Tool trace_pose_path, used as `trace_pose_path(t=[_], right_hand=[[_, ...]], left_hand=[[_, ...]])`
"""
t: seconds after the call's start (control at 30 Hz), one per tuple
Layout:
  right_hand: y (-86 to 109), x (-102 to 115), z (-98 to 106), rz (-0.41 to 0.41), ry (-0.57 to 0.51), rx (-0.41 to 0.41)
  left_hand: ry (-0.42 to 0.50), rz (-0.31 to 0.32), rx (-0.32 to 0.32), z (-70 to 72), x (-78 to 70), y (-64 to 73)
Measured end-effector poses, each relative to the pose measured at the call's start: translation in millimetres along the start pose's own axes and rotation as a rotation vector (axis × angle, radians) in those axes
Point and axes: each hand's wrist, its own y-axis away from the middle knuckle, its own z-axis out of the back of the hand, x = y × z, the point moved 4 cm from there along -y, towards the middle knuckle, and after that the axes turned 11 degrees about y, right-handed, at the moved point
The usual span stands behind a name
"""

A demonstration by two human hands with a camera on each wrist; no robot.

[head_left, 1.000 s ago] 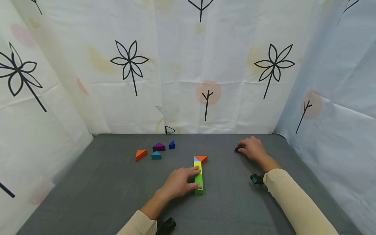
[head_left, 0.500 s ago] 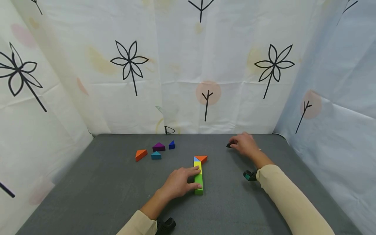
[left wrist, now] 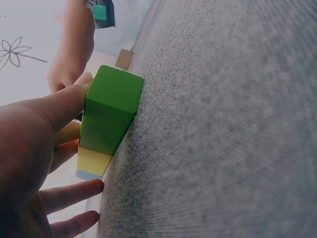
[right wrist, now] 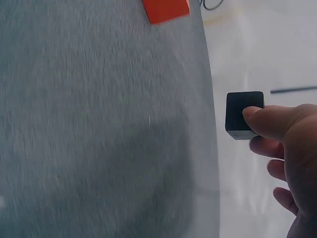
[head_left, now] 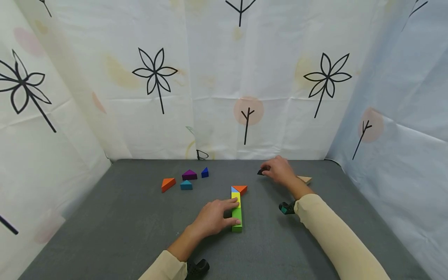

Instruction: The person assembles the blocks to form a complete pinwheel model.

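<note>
My left hand (head_left: 214, 217) rests its fingers on a row of blocks at the middle of the grey table, thumb on the green block (left wrist: 111, 111) and a fingertip on the yellow block (head_left: 235, 195). A light blue triangular piece (head_left: 233, 189) and an orange triangular block (head_left: 240, 188) sit at the row's far end. In the right wrist view my right hand (right wrist: 302, 144) pinches a black block (right wrist: 240, 116) between thumb and fingers. The head view has that right hand above the table's back right part, the block partly covered by the fingers.
To the back left lie an orange block (head_left: 168, 184), a purple triangular block (head_left: 189, 175), a teal triangular block (head_left: 186, 186) and a dark blue block (head_left: 205, 172). A wooden block (head_left: 305, 179) lies behind the right wrist. Patterned fabric (head_left: 210, 77) encloses the table.
My right hand has moved left and slightly away with the black block, uncovering the wooden block. The left hand and the row of blocks have stayed put.
</note>
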Motion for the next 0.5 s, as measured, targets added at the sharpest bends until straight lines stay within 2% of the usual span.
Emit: trace_pose_path(t=[0.5], right_hand=[[-13.0, 45.3, -7.7, 0.022, -0.076, 0.011]], left_hand=[[-0.008, 0.001, 0.002, 0.8, -1.6, 0.2]])
